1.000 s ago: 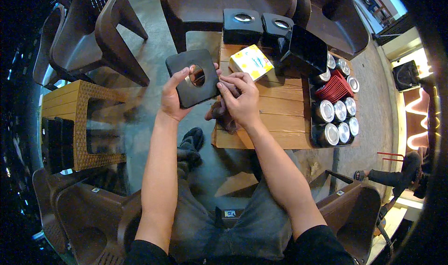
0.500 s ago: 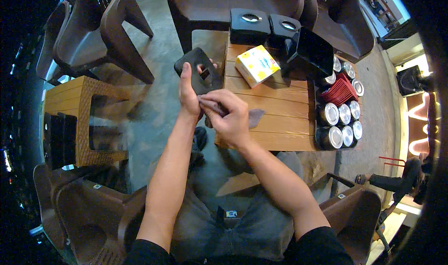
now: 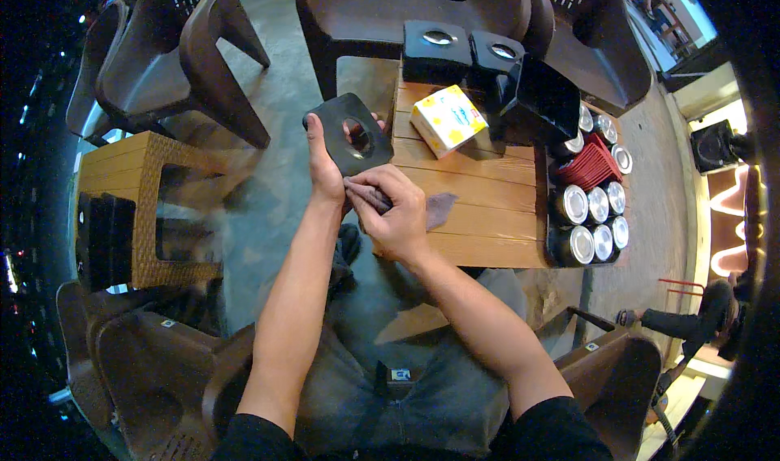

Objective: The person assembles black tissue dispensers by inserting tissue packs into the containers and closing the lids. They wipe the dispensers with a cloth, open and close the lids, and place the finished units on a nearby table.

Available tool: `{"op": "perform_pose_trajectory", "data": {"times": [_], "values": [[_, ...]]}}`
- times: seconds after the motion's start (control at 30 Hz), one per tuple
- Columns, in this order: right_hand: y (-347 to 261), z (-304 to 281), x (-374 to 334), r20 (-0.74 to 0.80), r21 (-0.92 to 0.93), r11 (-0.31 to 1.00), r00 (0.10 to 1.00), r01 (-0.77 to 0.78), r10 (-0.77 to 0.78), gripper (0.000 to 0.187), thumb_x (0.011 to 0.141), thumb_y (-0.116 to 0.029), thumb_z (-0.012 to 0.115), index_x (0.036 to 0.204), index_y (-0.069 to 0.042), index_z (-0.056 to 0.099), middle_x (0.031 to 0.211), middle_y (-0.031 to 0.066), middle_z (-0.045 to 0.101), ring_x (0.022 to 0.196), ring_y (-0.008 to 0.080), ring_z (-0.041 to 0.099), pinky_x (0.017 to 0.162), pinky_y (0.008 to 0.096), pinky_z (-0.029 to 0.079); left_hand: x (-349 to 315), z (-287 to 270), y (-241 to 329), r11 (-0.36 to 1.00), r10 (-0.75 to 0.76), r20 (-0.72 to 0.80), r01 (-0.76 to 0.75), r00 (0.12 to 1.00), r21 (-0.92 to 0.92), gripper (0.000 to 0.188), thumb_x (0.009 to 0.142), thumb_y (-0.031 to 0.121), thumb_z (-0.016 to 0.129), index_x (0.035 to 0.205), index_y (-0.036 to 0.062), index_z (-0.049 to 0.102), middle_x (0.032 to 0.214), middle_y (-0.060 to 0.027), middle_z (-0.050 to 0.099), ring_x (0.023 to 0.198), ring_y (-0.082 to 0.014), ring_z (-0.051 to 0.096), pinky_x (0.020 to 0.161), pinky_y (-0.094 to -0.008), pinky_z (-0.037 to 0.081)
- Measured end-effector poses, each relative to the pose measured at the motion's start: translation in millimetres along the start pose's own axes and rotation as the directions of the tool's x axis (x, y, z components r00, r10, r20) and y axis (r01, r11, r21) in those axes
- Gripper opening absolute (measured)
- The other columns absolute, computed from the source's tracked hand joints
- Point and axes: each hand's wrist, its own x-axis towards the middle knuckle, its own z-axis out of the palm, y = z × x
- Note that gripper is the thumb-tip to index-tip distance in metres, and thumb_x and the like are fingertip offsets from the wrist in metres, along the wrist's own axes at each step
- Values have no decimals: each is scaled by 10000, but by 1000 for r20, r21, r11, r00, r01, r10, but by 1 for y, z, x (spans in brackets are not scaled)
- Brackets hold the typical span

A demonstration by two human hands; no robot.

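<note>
While the left hand [image 3: 327, 177] grips a black lid [image 3: 335, 142], the right hand [image 3: 398, 211] clutches a cloth [image 3: 439, 208] toward the lid's five o'clock.

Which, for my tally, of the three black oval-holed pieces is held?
The rounded-square black panel in the left hand; the other two pieces sit at the far end of the brown wooden table.

Café-like seating area: chairs [image 3: 154, 69], wooden table [image 3: 487, 240]
</note>
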Motion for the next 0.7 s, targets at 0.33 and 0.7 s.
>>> {"op": "perform_pose_trajectory", "data": {"times": [0.33, 0.7], "values": [[52, -31, 26, -256, -161, 957, 946, -243, 198, 176, 924, 3, 799, 1096, 32, 775, 980, 126, 729, 944, 232, 732, 866, 333, 575, -8, 6, -5, 991, -108, 92, 101, 990, 83, 929, 1059, 802, 414, 1511, 4, 556, 1334, -218, 723, 1222, -337, 722, 1065, -477, 599], [26, 0, 5, -120, -21, 987, 980, -161, 158, 145, 904, 8, 784, 1048, 22, 780, 980, 149, 699, 917, 276, 714, 855, 362, 567, -1, -10, -16, 974, 3, -114, 23, 993, 226, 660, 1096, 658, 493, 1278, 42, 646, 1182, -119, 735, 1110, -254, 721, 1004, -399, 576]]}}
